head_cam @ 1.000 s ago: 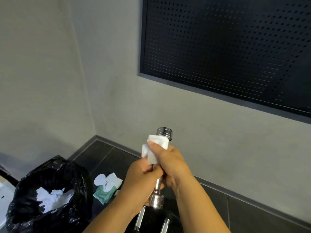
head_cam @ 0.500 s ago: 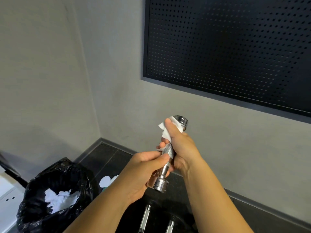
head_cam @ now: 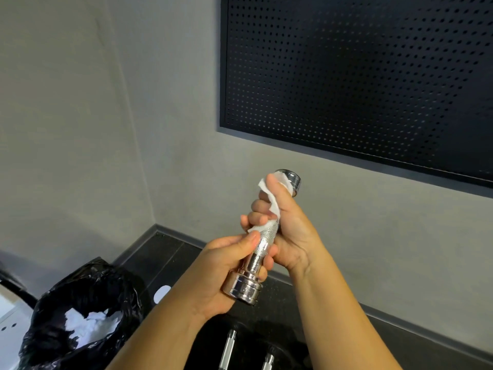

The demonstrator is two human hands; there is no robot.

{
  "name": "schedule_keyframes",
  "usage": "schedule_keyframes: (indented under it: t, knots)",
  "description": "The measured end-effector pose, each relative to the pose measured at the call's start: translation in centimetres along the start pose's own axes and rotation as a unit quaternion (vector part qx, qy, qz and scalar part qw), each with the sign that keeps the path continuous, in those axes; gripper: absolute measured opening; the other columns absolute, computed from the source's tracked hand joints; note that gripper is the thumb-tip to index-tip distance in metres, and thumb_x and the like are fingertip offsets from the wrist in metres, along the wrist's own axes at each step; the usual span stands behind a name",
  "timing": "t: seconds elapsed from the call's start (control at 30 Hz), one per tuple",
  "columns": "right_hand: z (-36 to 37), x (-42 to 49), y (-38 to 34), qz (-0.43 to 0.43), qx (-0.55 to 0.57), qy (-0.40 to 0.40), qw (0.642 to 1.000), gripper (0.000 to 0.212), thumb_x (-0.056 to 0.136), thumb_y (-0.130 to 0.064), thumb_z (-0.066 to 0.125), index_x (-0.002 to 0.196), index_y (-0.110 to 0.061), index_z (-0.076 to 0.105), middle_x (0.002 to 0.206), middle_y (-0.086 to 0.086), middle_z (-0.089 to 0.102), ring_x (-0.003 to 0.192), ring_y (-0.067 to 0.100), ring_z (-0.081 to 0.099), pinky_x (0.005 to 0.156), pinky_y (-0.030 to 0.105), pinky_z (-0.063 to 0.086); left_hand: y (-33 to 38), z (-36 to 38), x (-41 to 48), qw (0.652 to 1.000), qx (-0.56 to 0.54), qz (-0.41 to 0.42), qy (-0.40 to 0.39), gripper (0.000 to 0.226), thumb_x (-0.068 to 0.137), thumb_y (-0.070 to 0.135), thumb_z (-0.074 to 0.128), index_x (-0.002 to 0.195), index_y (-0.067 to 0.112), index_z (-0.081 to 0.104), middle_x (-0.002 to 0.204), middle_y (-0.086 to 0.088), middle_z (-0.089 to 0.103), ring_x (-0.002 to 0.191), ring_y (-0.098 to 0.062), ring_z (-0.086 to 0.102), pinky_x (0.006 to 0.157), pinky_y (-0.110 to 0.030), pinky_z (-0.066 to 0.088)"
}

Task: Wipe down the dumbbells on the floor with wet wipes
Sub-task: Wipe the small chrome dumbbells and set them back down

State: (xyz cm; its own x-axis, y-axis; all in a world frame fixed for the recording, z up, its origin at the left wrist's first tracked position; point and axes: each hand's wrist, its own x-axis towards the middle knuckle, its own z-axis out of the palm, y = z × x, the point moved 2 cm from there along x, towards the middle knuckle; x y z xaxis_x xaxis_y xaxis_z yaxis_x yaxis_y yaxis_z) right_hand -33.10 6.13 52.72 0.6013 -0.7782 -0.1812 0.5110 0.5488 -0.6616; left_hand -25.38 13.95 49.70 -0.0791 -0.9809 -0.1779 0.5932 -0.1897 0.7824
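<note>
A small chrome dumbbell is held up in front of me, tilted with one head near my palm and the other pointing up toward the wall. My left hand grips its lower handle just above the bottom head. A white wet wipe is wrapped round the upper handle, and my right hand grips the wipe and the handle together. The upper head sticks out above my thumb. Two more chrome dumbbell bars lie on the dark floor below.
A black bin bag with crumpled white wipes inside stands at the lower left. A white round wipe-pack lid shows beside it on the dark tiled floor. A grey wall with a black perforated panel is straight ahead.
Both hands have lifted the dumbbell higher and to the right. My right hand with the wipe has slid up the handle toward the upper head, baring more of the knurled handle.
</note>
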Motion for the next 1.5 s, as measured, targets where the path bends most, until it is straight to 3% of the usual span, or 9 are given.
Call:
schedule_keyframes:
  t: [0.17,0.37,0.6,0.7,0.8,1.0,1.17,1.37,1.5]
  knots:
    - [0.3,-0.4,-0.4,-0.024,-0.074,0.074,0.994,0.025,0.086,-0.034,0.064,0.080,-0.015,0.049,0.044,-0.002,0.043,0.037,0.011,0.044,0.050,0.025,0.049,0.4,0.9,-0.1,0.995,0.079,0.039,0.054,0.026,0.082,0.016,0.065,0.101,-0.003,0.067,0.078,-0.013,0.070,0.064,-0.017,0.065,0.055,-0.021,0.052]
    - [0.4,-0.5,0.5,-0.131,-0.138,0.230,0.954,0.006,0.089,-0.018,0.064,0.090,-0.011,0.063,0.072,0.008,0.064,0.039,0.016,0.051,0.046,0.026,0.047,-0.5,1.3,-0.6,0.851,0.396,0.239,0.249,0.015,0.077,0.007,0.073,0.081,0.018,0.064,0.066,0.001,0.070,0.053,-0.004,0.062,0.049,-0.015,0.044]
    - [0.0,-0.6,0.7,0.007,-0.023,0.065,0.998,0.025,0.086,-0.034,0.064,0.079,-0.015,0.049,0.043,-0.001,0.045,0.038,0.012,0.048,0.052,0.027,0.048,0.0,0.8,-1.0,0.992,0.081,0.041,0.084,0.026,0.082,0.020,0.065,0.096,0.000,0.071,0.075,-0.015,0.069,0.060,-0.019,0.064,0.051,-0.021,0.051]
    - [0.2,-0.9,0.4,0.011,0.021,0.025,0.999,0.032,0.076,-0.038,0.064,0.063,-0.015,0.047,0.040,-0.005,0.039,0.036,0.009,0.048,0.061,0.027,0.051,0.4,1.3,-1.1,0.996,-0.069,-0.038,0.030,0.030,0.081,0.023,0.061,0.091,-0.003,0.073,0.074,-0.017,0.062,0.055,-0.016,0.058,0.045,-0.020,0.049]
    - [0.2,-1.1,0.2,0.011,-0.027,0.080,0.996,0.032,0.084,-0.034,0.065,0.069,-0.013,0.048,0.044,-0.001,0.044,0.039,0.013,0.050,0.057,0.029,0.046,0.7,1.8,-1.1,0.995,0.042,0.016,0.085,0.025,0.082,0.016,0.065,0.093,-0.006,0.069,0.071,-0.016,0.067,0.053,-0.016,0.061,0.045,-0.020,0.048]
    - [0.0,-0.9,1.0,-0.099,-0.141,0.217,0.961,0.005,0.088,-0.014,0.065,0.089,-0.019,0.065,0.072,0.006,0.066,0.054,0.019,0.056,0.052,0.027,0.051,-0.8,1.3,-1.3,0.777,0.499,0.247,0.293,0.012,0.077,0.025,0.075,0.080,0.026,0.063,0.067,0.008,0.068,0.064,-0.008,0.066,0.062,-0.038,0.056]
    - [-0.2,-1.0,0.7,-0.084,-0.129,0.222,0.963,0.005,0.089,-0.018,0.065,0.090,-0.024,0.064,0.070,0.005,0.066,0.041,0.018,0.055,0.048,0.027,0.050,-0.7,0.4,-1.4,0.871,0.388,0.212,0.216,0.028,0.069,0.013,0.082,0.091,0.023,0.066,0.080,0.014,0.073,0.074,-0.002,0.070,0.066,-0.017,0.055]
    - [0.2,-0.4,-0.4,-0.076,-0.065,0.206,0.974,0.011,0.090,-0.015,0.064,0.080,-0.017,0.059,0.065,0.007,0.054,0.034,0.015,0.045,0.047,0.027,0.046,-1.2,-1.8,-2.3,0.970,0.239,-0.034,0.031,0.043,0.081,0.043,0.061,0.106,0.009,0.068,0.088,-0.010,0.073,0.077,-0.023,0.069,0.068,-0.030,0.053]
    - [0.6,-0.2,0.2,-0.075,-0.030,0.179,0.980,0.010,0.089,-0.015,0.064,0.087,-0.009,0.057,0.060,0.005,0.052,0.034,0.013,0.047,0.041,0.023,0.046,-1.7,-1.0,-1.9,0.971,0.223,0.033,0.082,0.028,0.091,0.029,0.059,0.096,0.002,0.067,0.072,-0.011,0.065,0.061,-0.019,0.060,0.058,-0.028,0.048]
